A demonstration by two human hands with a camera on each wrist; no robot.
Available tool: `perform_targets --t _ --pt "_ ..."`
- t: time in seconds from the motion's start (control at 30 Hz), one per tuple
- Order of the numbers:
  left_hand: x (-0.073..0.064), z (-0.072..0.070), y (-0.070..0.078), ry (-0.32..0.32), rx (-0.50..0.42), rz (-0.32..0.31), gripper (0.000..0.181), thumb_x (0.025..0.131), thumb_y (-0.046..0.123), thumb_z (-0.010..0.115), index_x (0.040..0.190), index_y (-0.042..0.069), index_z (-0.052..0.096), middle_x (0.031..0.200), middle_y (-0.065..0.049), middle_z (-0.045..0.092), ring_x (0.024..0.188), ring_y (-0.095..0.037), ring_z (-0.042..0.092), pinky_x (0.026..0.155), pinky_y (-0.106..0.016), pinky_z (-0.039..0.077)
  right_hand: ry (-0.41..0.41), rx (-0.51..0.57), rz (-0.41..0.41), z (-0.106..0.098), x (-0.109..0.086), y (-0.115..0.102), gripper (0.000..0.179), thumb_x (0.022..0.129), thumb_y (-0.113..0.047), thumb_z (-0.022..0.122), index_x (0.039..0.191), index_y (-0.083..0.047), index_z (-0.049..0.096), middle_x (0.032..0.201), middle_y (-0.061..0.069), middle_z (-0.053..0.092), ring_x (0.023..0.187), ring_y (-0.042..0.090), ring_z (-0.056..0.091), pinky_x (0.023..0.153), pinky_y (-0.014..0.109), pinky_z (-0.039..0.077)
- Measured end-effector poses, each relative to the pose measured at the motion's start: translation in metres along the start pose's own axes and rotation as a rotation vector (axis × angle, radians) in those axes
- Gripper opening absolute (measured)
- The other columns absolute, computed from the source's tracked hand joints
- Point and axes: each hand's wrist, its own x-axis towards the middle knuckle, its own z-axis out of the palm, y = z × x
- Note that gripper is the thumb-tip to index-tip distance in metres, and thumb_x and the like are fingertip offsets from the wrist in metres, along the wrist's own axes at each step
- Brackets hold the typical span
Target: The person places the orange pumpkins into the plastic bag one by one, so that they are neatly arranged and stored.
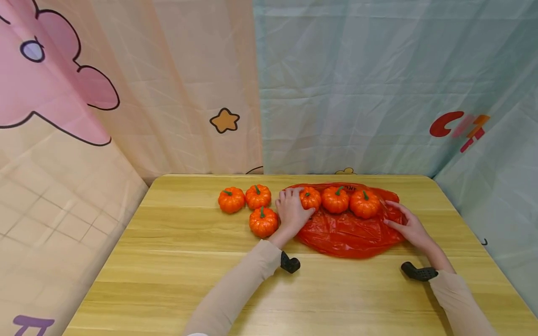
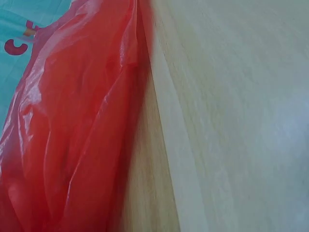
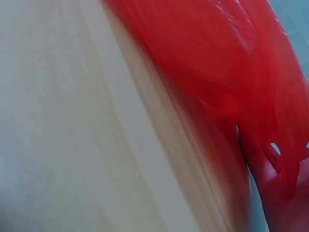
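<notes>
Three small orange pumpkins with green stems sit in a row over a thin red plastic bag (image 1: 342,238) spread on the table. At the left end of that row, my left hand (image 1: 292,211) grips a pumpkin (image 1: 310,199), thumb at its front and fingers at its far left. The middle pumpkin (image 1: 335,199) and right pumpkin (image 1: 364,204) stand beside it. My right hand (image 1: 412,228) touches the bag's right edge, thumb and forefinger spread apart. In the right wrist view a fold of the bag (image 3: 203,58) hangs over that palm, hiding part of the fingers.
Left of the bag, three more pumpkins stand on the wooden table (image 1: 168,261): one at the far left (image 1: 231,200), one behind (image 1: 258,196) and one nearer (image 1: 263,222). Printed curtains (image 1: 357,93) enclose the table's back and sides.
</notes>
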Motion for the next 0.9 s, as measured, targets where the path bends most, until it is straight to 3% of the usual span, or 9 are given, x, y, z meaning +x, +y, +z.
perform_targets --t 0.13,0.27,0.53,0.9 --pt "-0.001 0.0 0.003 0.013 0.015 -0.011 0.062 0.072 0.044 0.082 0.124 0.02 0.059 0.119 -0.005 0.058 0.11 -0.026 0.046 0.092 -0.042 0.039 -0.001 0.004 -0.001 0.0 0.0 -0.001 0.058 0.094 -0.016 0.06 0.144 -0.001 0.035 0.143 0.0 0.042 0.111 -0.02 0.03 0.086 -0.004 0.029" --pt "-0.001 0.0 0.003 0.002 0.015 -0.021 0.062 0.073 0.044 0.081 0.125 0.02 0.057 0.121 -0.005 0.057 0.111 -0.026 0.046 0.093 -0.042 0.038 -0.004 0.001 0.001 0.0 0.0 -0.001 0.058 0.095 -0.017 0.06 0.144 0.0 0.035 0.139 -0.014 0.04 0.11 -0.02 0.029 0.086 -0.004 0.029" --pt "-0.002 -0.007 0.003 -0.023 -0.016 0.005 0.064 0.074 0.041 0.081 0.129 0.02 0.056 0.125 -0.005 0.058 0.114 -0.026 0.046 0.092 -0.043 0.038 -0.003 -0.016 0.003 0.0 0.0 -0.002 0.057 0.095 -0.017 0.059 0.144 -0.001 0.035 0.143 0.004 0.041 0.109 -0.02 0.029 0.085 -0.004 0.029" --pt "-0.013 -0.031 0.0 0.017 -0.108 0.078 0.061 0.076 0.033 0.08 0.13 0.018 0.056 0.126 -0.005 0.058 0.114 -0.026 0.046 0.094 -0.043 0.04 -0.012 -0.053 0.01 0.0 0.001 -0.001 0.059 0.095 -0.017 0.059 0.145 0.0 0.033 0.145 0.028 0.032 0.109 -0.019 0.029 0.084 -0.003 0.03"
